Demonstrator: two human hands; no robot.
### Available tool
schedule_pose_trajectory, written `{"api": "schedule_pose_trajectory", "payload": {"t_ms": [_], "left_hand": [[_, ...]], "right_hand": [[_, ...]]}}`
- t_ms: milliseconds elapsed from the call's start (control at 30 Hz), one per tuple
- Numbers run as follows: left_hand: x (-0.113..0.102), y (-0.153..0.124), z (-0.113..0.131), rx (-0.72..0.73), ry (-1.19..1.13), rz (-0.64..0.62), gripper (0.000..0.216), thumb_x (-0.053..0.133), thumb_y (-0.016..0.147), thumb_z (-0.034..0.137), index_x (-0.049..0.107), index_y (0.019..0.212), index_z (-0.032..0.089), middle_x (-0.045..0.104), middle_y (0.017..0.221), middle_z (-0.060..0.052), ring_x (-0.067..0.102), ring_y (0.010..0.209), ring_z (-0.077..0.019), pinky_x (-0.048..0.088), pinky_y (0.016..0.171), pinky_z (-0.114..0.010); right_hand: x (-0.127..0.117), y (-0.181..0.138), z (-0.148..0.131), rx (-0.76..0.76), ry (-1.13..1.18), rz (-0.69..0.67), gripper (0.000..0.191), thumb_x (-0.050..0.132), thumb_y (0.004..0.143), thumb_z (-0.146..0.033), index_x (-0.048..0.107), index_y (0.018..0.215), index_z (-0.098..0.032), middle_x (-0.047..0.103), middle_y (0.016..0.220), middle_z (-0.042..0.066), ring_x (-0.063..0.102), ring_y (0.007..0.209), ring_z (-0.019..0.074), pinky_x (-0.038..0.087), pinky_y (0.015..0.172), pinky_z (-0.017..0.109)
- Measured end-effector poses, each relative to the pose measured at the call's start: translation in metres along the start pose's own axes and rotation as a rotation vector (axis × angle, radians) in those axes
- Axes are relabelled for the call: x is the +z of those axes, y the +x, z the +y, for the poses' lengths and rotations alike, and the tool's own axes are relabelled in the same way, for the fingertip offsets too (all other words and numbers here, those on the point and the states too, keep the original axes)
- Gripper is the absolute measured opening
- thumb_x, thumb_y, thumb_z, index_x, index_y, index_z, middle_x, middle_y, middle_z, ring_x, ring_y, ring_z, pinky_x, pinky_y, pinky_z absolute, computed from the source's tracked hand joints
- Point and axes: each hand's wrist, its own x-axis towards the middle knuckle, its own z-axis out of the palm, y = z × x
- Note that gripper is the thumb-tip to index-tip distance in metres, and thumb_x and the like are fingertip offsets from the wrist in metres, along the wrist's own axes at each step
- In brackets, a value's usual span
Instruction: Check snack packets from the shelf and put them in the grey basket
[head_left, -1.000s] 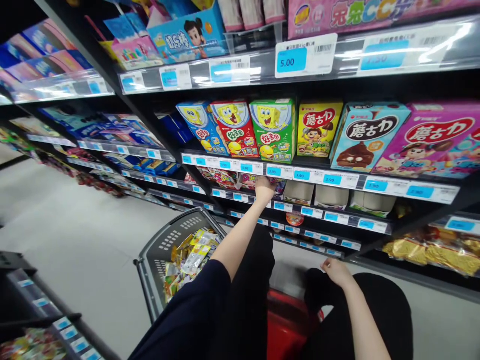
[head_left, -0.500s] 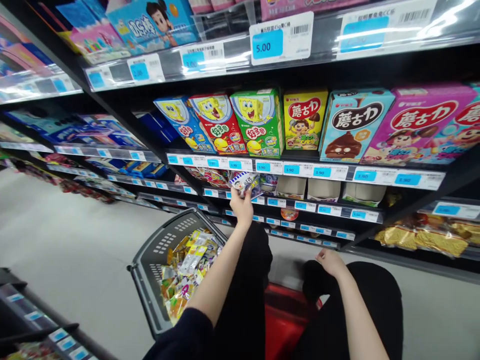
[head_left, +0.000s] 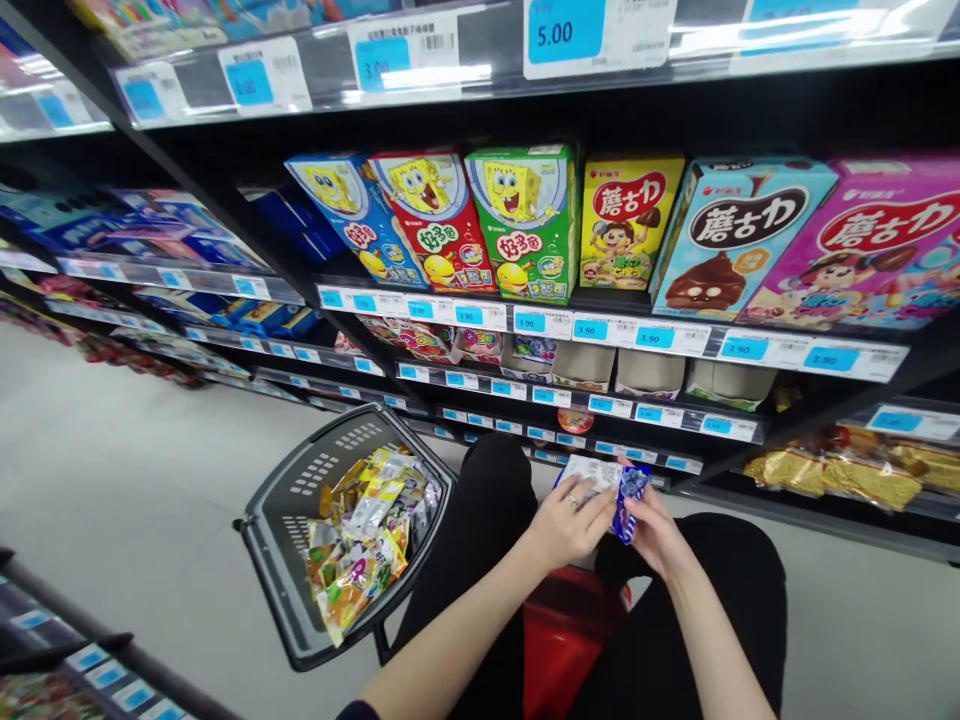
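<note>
Above my knees I hold a small white and blue snack packet (head_left: 604, 478) in both hands. My left hand (head_left: 568, 523) grips its left side with closed fingers, a ring on one of them. My right hand (head_left: 655, 530) pinches its right end. The packet is in front of the lower shelves. To the left, a grey shopping basket (head_left: 279, 510) holds several yellow and colourful snack packs. It stands beside my left knee.
Black store shelves (head_left: 600, 325) with blue price tags fill the right and top. Cartoon snack boxes (head_left: 529, 215) stand on the shelf above my hands. A red stool (head_left: 559, 635) shows between my legs. Grey floor (head_left: 135, 470) runs off to the left.
My left hand drew the packet off the lower shelf and brought it down to my lap. My right hand rose from my knee and took hold of the packet's other end.
</note>
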Motion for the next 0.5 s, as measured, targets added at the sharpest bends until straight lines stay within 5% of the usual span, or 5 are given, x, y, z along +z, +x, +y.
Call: {"api": "schedule_pose_trajectory", "payload": {"t_ms": [233,367,500], "left_hand": [[-0.003,0.001,0.006,-0.042,-0.115,-0.011,0.043,0.058,0.071,0.018,0.058,0.114,0.027,0.050,0.130,-0.007,0.035,0.124,-0.0327,0.028,0.100,-0.057],[-0.007,-0.008,0.004,-0.447,-0.387,0.189,0.065,0.066,0.067,0.031,0.043,0.128,0.030,0.033,0.141,-0.010,0.019,0.131,-0.0354,0.028,0.099,-0.055],[-0.003,-0.014,-0.008,-0.802,-1.066,0.262,0.080,0.068,0.066,0.033,0.029,0.136,0.029,0.051,0.127,-0.013,0.049,0.113,-0.0296,0.047,0.083,-0.040]], "right_hand": [[-0.008,0.008,-0.011,-0.043,-0.060,0.158,0.068,0.064,0.068,-0.024,0.038,0.131,-0.029,0.065,0.108,0.003,0.058,0.103,0.0266,0.046,0.085,0.041],[-0.005,0.008,-0.014,-0.043,-0.093,0.144,0.071,0.067,0.067,-0.026,0.037,0.132,-0.028,0.065,0.107,0.003,0.058,0.102,0.0264,0.044,0.087,0.042],[-0.004,0.002,-0.017,-0.024,-0.067,0.055,0.076,0.068,0.065,-0.023,0.035,0.133,-0.028,0.064,0.109,0.004,0.057,0.104,0.0264,0.041,0.090,0.043]]}}
